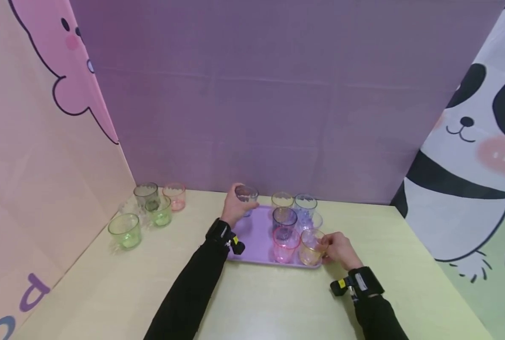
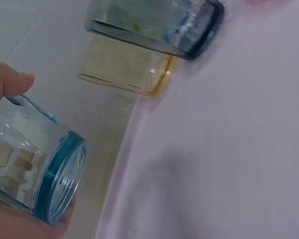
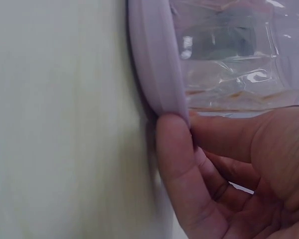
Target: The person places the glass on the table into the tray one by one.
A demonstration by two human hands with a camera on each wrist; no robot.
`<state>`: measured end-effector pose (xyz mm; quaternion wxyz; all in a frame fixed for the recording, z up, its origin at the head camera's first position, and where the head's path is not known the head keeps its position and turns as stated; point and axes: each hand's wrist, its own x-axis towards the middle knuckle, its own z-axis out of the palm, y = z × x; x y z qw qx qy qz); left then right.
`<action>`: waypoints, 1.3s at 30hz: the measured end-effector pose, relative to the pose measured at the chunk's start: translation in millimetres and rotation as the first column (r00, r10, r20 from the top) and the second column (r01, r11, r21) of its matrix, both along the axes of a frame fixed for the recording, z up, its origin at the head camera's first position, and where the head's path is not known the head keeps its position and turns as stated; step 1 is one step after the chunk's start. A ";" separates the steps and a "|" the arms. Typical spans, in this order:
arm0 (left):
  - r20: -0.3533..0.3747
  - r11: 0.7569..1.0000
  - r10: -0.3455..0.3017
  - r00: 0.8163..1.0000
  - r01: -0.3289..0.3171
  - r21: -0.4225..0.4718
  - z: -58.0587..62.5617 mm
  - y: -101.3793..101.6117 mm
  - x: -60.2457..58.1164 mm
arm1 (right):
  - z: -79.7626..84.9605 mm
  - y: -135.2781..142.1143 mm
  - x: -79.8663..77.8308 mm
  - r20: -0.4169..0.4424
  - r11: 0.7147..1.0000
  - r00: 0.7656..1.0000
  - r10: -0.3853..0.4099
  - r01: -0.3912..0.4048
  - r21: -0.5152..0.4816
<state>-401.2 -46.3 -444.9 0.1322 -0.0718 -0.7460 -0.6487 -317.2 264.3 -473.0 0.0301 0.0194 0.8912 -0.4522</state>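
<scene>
My left hand [image 1: 233, 208] grips a bluish clear glass [image 1: 249, 194] over the far left part of a purple tray [image 1: 252, 238]. Up close in the left wrist view, that glass [image 2: 27, 149] is tilted, its thick blue base facing the camera. With thumb and forefinger, my right hand [image 3: 234, 179] pinches the tray's rim [image 3: 157, 59] near the front right corner. Right beside those fingers stands a yellow-tinted glass [image 1: 311, 250]. A pink glass [image 1: 284, 248], a dark glass [image 1: 284, 221], a yellow one [image 1: 282, 200] and a blue one [image 1: 305, 203] are grouped on the tray's right side.
To the left on the pale table [image 1: 167, 278] stand several more glasses: a grey one [image 1: 145, 192], a pink one [image 1: 174, 196] and two green ones, the nearer green glass [image 1: 125, 231] by the left wall. A purple backdrop [image 1: 252, 104] closes off the table's far edge.
</scene>
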 end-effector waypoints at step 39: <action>0.158 0.998 -0.049 0.986 0.041 0.056 -24.3 42.8 -12.2 | -0.6 0.8 0.5 -0.017 1.000 1.000 0.000 0.000 0.005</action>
